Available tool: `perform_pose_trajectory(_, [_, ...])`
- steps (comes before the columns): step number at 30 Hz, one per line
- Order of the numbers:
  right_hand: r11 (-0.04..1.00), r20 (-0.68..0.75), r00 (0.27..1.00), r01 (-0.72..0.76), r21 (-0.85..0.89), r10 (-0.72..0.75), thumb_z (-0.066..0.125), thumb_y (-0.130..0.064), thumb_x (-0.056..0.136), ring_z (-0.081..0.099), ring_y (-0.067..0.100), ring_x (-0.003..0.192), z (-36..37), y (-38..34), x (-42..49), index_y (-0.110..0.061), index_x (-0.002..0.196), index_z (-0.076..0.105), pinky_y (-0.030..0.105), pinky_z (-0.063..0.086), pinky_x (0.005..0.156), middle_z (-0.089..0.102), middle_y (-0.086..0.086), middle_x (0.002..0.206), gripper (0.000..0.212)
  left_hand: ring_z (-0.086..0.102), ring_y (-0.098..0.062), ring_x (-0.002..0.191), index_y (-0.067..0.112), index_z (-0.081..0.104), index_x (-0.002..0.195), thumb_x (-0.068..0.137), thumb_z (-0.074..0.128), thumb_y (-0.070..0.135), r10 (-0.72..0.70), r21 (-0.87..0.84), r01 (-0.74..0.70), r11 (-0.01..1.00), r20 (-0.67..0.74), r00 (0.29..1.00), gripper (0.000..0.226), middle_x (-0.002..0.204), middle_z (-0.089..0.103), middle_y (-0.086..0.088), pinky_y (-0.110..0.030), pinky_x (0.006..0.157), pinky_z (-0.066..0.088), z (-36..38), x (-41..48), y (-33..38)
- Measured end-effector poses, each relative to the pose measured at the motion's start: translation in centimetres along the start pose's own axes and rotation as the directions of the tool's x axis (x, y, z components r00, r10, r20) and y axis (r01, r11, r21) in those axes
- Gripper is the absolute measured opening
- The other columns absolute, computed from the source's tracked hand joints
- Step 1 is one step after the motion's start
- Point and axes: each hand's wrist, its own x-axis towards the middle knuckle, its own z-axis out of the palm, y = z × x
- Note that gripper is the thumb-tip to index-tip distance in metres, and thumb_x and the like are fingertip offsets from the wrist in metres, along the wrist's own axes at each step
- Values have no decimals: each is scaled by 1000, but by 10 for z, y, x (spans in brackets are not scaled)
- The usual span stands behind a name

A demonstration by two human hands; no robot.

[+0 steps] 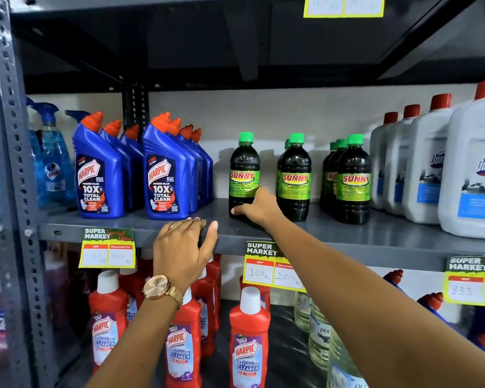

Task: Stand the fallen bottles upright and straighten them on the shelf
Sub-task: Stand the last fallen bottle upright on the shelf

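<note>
On the grey middle shelf (347,233) stand dark Sunny bottles with green caps. The leftmost Sunny bottle (243,169) is upright, and my right hand (256,207) grips its lower right side near the base. A second Sunny bottle (295,177) stands just right of that hand, and a further Sunny group (350,180) stands upright beyond it. My left hand (184,247), with a watch on the wrist, clasps the shelf's front edge below the blue Harpic bottles (164,169). No bottle on this shelf lies on its side.
Blue spray bottles (52,161) stand at the far left, white Domex jugs (471,169) at the right. Red Harpic bathroom cleaner bottles (249,340) and clear bottles (319,337) fill the shelf below. Yellow price tags (272,267) hang from the shelf edge. A grey slotted post (14,163) frames the left side.
</note>
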Motion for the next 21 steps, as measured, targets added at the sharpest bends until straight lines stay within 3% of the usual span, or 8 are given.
perform_pose_trajectory(6, [995,-9,1000,5,-96,-6,81,-35,71,55,37,116,2,-1,1,2,125,44,38,45,93,57,20,124,75,67,-24,78,13,73,83,90,30,48,-16,-25,16,1000,-6,1000,56,80,75,-4,-35,80,48,0,1,0])
perform_pose_trajectory(21, [1000,79,997,5,-11,-4,78,-28,76,53,33,120,0,4,9,1,129,46,33,42,98,55,20,129,68,62,-22,75,15,67,78,89,24,53,-9,-37,9,999,10,1000,58,76,71,-1,-32,76,44,-5,3,-2])
